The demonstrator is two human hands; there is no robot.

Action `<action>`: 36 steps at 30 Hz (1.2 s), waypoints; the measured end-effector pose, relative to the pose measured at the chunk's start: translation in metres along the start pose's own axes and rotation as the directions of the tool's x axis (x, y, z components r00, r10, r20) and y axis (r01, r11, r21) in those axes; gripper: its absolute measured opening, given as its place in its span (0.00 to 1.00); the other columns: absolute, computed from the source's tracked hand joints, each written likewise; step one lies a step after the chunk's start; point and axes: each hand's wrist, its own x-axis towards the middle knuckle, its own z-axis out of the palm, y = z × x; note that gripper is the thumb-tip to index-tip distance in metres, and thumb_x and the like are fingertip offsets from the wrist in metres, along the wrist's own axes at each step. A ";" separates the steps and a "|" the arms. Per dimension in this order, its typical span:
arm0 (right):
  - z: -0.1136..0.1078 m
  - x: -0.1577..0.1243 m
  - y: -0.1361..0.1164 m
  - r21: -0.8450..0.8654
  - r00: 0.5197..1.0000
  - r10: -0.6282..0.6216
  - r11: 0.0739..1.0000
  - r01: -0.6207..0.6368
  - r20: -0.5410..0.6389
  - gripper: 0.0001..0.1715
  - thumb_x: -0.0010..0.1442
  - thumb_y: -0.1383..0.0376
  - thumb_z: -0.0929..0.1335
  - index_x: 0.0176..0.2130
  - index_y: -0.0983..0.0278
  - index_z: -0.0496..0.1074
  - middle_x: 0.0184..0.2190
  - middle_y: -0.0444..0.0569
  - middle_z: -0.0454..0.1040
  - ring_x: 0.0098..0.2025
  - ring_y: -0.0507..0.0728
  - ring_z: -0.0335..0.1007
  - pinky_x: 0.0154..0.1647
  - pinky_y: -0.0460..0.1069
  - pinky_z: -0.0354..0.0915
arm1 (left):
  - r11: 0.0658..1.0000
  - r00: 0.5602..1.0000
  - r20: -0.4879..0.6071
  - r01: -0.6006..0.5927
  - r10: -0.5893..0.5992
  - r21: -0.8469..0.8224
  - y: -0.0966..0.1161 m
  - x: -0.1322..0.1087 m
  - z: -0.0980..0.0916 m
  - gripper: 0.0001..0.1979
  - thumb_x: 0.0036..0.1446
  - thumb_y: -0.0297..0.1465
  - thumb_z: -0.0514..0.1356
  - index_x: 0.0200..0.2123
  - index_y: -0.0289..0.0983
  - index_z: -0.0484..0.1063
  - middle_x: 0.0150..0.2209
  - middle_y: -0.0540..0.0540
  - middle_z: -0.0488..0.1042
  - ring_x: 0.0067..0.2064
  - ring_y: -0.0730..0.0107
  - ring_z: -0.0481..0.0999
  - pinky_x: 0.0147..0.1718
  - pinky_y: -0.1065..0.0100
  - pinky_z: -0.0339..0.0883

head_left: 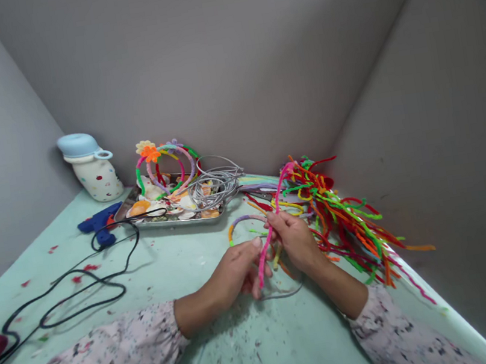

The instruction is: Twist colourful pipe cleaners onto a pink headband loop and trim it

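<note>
A bright pink pipe cleaner point(278, 197) runs slantwise between my hands. My right hand point(297, 239) pinches it near its middle, thumb on top. Against its lower end are the curled fingers of my left hand point(236, 268), with the thumb tip close to its side. Beneath both hands lies a wire hoop point(243, 218); its far side is wrapped in purple, orange and yellow, while bare grey wire shows at the near side. My hands hide part of the hoop. Just right of my right hand spreads a big pile of pipe cleaners point(343, 215), mostly red, orange and green.
A metal tray point(180, 220) at the back holds shells, a coil of grey wire point(218, 185) and finished colourful hoops point(185, 160). Left of it are a blue glue gun point(103, 222) with a looping black cord point(74, 274) and a lidded bottle point(95, 173). Walls close in behind.
</note>
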 end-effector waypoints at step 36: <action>-0.005 0.013 -0.006 0.583 0.977 0.209 0.791 -0.187 0.029 0.14 0.49 0.60 0.75 0.25 0.64 0.69 0.20 0.37 0.65 0.15 0.43 0.50 0.19 0.40 0.61 | 0.998 0.998 -0.033 0.057 -0.056 0.007 0.003 -0.011 0.017 0.20 0.58 0.47 0.53 0.36 0.35 0.67 0.12 0.58 0.60 0.11 0.80 0.56 0.11 0.77 0.48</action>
